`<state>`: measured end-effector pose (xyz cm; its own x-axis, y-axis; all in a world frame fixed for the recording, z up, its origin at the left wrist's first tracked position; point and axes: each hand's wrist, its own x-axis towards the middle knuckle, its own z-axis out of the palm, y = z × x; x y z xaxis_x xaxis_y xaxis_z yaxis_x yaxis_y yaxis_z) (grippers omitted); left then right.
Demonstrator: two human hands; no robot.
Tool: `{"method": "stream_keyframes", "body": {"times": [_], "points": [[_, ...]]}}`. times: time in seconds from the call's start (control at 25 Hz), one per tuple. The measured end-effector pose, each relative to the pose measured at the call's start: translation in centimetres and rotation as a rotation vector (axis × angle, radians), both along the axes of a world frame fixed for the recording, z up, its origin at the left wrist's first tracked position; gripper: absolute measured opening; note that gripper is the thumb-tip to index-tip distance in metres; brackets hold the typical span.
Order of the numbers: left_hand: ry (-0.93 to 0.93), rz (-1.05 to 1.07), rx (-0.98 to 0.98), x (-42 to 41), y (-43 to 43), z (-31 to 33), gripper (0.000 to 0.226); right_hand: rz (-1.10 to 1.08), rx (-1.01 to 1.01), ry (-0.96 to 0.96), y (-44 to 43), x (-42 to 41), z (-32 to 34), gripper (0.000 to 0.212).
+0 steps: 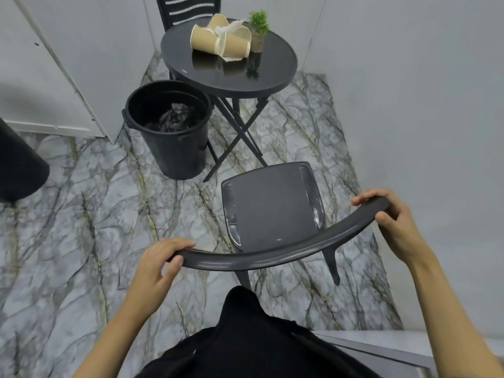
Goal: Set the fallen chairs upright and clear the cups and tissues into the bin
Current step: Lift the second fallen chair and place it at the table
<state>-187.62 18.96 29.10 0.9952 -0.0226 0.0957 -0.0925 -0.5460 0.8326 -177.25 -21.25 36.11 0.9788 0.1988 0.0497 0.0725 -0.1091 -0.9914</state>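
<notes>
A dark grey chair (270, 205) stands upright in front of me, its seat facing the table. My left hand (161, 261) grips the left end of its curved top rail, and my right hand (392, 219) grips the right end. Several brown paper cups (210, 39) lie tipped over on the round black table (275, 75), with crumpled white tissues (227, 30) among them. A black bin (174, 148) with a dark liner stands on the floor left of the table. A second dark chair (185, 9) stands upright behind the table.
A small potted plant (259, 31) stands on the table beside the cups. White walls close in on the right and behind. A white door panel is at the left, and a dark rounded object (19, 165) sits at the left edge. The floor is marbled.
</notes>
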Motion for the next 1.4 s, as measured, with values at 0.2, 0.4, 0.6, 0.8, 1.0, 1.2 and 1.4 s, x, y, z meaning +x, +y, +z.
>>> {"method": "stream_keyframes", "body": {"times": [0.2, 0.4, 0.6, 0.8, 1.0, 1.2, 1.4], "points": [[0.117, 0.113, -0.426, 1.6, -2.0, -1.9, 0.029, -0.047, 0.011, 0.032, -2.8, 0.9, -0.8, 0.058], [0.228, -0.017, -0.639, 3.5, -5.3, -2.9, 0.049, -0.109, 0.077, 0.056, -6.3, 1.8, -2.1, 0.065], [0.219, 0.063, -0.773, 5.4, -8.0, -2.7, 0.021, -0.125, 0.197, 0.112, -9.3, 3.6, -2.8, 0.065], [0.152, 0.139, -0.896, 10.6, -7.9, -0.6, 0.017, -0.110, 0.214, 0.093, -8.0, 8.4, -0.8, 0.064], [0.135, 0.158, -0.915, 16.4, -5.9, 1.1, 0.027, -0.133, 0.221, 0.048, -5.7, 13.3, 1.0, 0.058], [0.135, 0.151, -0.928, 20.0, -4.2, 2.4, 0.023, -0.165, 0.291, 0.040, -4.4, 17.1, 0.5, 0.057], [0.095, 0.155, -0.840, 24.1, -3.9, 3.2, 0.010, -0.135, 0.377, 0.079, -4.4, 21.8, -1.8, 0.056]]}}
